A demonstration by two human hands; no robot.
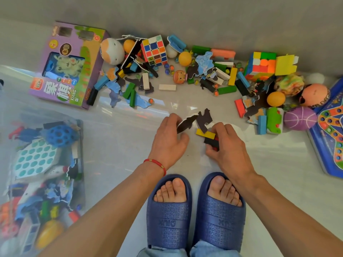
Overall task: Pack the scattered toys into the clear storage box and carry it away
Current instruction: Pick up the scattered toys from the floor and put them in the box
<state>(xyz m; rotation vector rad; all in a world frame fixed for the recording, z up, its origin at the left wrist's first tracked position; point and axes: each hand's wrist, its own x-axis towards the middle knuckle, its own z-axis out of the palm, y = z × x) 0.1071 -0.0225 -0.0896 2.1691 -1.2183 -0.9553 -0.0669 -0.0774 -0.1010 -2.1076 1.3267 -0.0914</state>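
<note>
both hands are low over the pale glossy floor point(115, 145), just ahead of two feet in dark blue rubber slippers point(194, 214). the left hand point(169, 139), red string bracelet point(155, 164) on its wrist, has its fingers curled on a flat dark jagged puzzle piece point(186, 123). the right hand point(225, 143) is closed around a small bundle: a yellow wooden block point(205, 134), a black block point(211, 141) with a sliver of red beside it, and a second dark puzzle piece point(205, 118) sticking up toward 12 o'clock. the clear plastic storage box point(79, 164) sits at 9 o'clock, already holding a blue holed ball point(60, 134), a white board with teal dots point(34, 158) and mixed pieces. at 12 o'clock, along the grey wall, the scattered toys sprawl: a purple boxed chess set point(61, 71) at 11, a stickered puzzle cube point(154, 50), orange balls, coloured blocks, marbles. a purple ball point(299, 118) and blue game board point(332, 130) lie at 3 o'clock.
</note>
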